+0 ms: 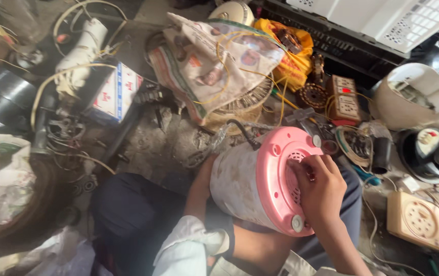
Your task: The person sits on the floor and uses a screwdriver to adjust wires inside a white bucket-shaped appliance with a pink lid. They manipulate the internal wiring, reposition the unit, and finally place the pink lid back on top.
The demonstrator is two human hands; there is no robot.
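Observation:
A round appliance lies on its side in my lap, with a dirty white body (235, 184) and a pink base (276, 179) facing right. My left hand (201, 179) is behind the white body and steadies it; its fingers are mostly hidden. My right hand (319, 186) rests on the pink base over its vent holes, fingers curled against it. Whether it holds a small tool I cannot tell. A black cord (240, 130) leaves the top of the appliance.
Cluttered floor all around: a newspaper-covered bundle (209, 61), a yellow cloth bag (291, 56), a socket board (345, 97), a beige socket box (419, 220), a white-and-red carton (114, 92), loose wires, a white crate (398, 20) and a white housing (414, 94).

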